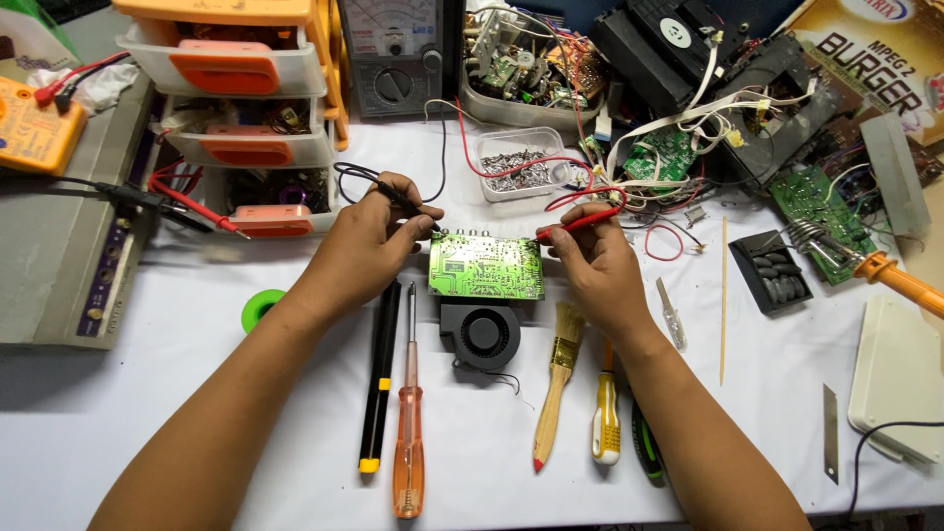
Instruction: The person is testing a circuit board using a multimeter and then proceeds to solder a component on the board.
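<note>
A small green rectangular circuit board (486,266) stands near the middle of the white table (147,413), propped on its edge above a black round blower fan (482,334) just near of it. The left hand (369,246) is closed around a thin black test probe (398,197), its tip at the board's far left corner. The right hand (595,261) pinches a red test probe (578,223), its tip touching the board's far right corner. Near of the hands lie a black pen-shaped tool (379,379), an orange-handled screwdriver (408,433), a wooden-handled paintbrush (556,379) and a yellow-and-white screwdriver (607,423). Farther off, a clear plastic tub of metal screws (519,162) sits behind the board, and a grey analogue meter (391,54) stands at the far edge.
</note>
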